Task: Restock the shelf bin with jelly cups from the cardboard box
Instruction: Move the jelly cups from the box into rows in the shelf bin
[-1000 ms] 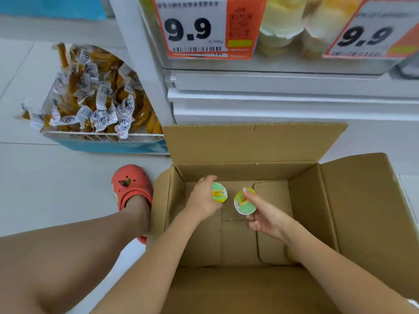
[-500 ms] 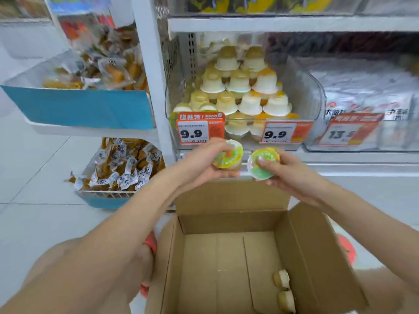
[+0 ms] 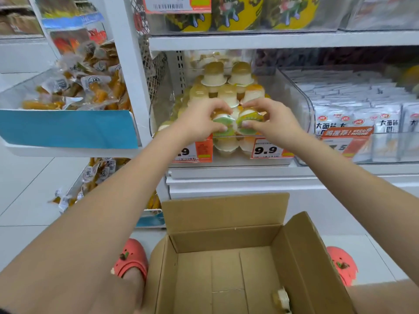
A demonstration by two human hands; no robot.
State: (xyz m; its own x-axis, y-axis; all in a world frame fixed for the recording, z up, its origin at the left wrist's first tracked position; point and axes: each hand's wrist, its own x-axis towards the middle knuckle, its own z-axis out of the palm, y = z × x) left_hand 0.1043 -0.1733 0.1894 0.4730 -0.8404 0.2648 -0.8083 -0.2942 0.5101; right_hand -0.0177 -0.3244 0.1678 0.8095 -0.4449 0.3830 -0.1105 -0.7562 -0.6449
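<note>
Left hand [image 3: 199, 121]: raised at the front edge of the clear plastic shelf bin [image 3: 294, 98], fingers and thumb curled round a small jelly cup with a green-and-white foil lid [image 3: 223, 123], lid turned toward the camera.

Right hand [image 3: 272, 122]: level with the left, just beside it; fingers grasp a second small jelly cup with a green-and-yellow foil lid [image 3: 248, 123]. The two held cups sit side by side, nearly touching.

Shelf bin contents: stacked pale jelly cups with amber and orange domes [image 3: 226, 80], piled in tiers behind the hands, domes upward.

Bin front: two orange-and-white price tags [image 3: 267, 149], the right one reading 9.9, the left partly hidden by the left forearm.

Open brown cardboard box [image 3: 226, 223]: on the white tiled floor below the shelf, flaps up, between two coral-red clog shoes [image 3: 131, 259]. One pale jelly cup [image 3: 281, 298] lies in its near right corner.

Right neighbour: clear bin of white snack packets printed with dark characters [image 3: 353, 118].

Left neighbour: blue-fronted tray of clear-wrapped orange snack sticks [image 3: 79, 87]; a similar lot lies below it near the floor.

Upper shelf: yellow printed tubs [image 3: 238, 12].
</note>
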